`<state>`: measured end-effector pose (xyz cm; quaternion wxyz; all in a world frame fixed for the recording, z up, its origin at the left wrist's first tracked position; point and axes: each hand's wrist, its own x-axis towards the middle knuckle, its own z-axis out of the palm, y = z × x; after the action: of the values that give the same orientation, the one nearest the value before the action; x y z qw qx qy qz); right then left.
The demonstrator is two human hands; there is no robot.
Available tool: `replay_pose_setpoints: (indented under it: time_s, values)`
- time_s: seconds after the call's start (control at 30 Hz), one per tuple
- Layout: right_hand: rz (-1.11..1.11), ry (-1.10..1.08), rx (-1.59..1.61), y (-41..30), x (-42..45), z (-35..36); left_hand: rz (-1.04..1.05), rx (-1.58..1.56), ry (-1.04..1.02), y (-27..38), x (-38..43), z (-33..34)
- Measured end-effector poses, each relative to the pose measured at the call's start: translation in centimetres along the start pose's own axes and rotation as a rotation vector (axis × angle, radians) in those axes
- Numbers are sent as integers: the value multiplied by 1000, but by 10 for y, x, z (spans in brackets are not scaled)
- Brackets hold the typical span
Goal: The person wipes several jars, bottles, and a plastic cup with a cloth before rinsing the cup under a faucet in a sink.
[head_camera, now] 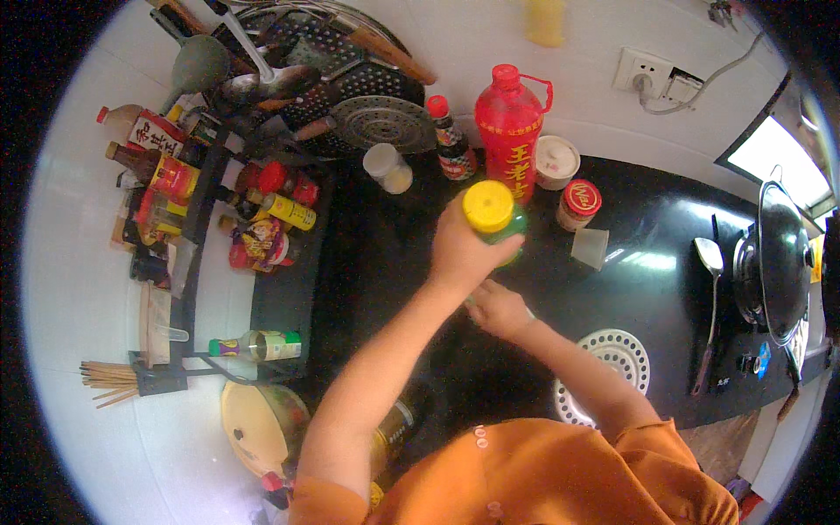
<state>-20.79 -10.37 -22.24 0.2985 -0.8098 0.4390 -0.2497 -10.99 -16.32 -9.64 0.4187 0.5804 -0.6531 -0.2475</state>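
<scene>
My left hand (459, 249) grips a green container with a yellow lid (489, 203), held above the black countertop (387, 262). Just below it, my right hand (500, 308) is curled low over the counter. A pale edge shows beside its wrist, but what lies under the fingers is hidden. Behind the container stands a large red plastic jug (508, 118) with a loop handle. A dark sauce bottle with a red cap (453, 147) is to its left. On the right are a white lidded tub (558, 161), a red-lidded jar (580, 200) and a small translucent cup (590, 248).
A perforated metal steamer plate (633, 357) lies partly under my right forearm. Farther right are a metal spatula (710, 289) and a lidded wok (784, 262). At left stands a black rack (203, 230) of seasonings. A white-lidded jar (388, 168) sits near the wall.
</scene>
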Motion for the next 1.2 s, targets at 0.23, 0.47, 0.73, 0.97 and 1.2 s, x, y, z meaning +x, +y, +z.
replay_pose_setpoints:
  time_s: [0.23,0.47,0.73,0.97,1.2]
  values:
    - [472,-262,578,-30,-7,-94,-101,83,39,-36,-42,-84]
    - [-162,101,315,-130,46,-119,-119,-47,49,-48,-59,-97]
    - [-256,-39,-304,-168,121,-82,26,-17,16,-30,-58,-97]
    - [-164,137,-378,-161,149,-76,-57,-131,82,-27,-63,-84]
    - [-16,-72,-349,-169,137,-108,-88,-45,-41,-26,-58,-94]
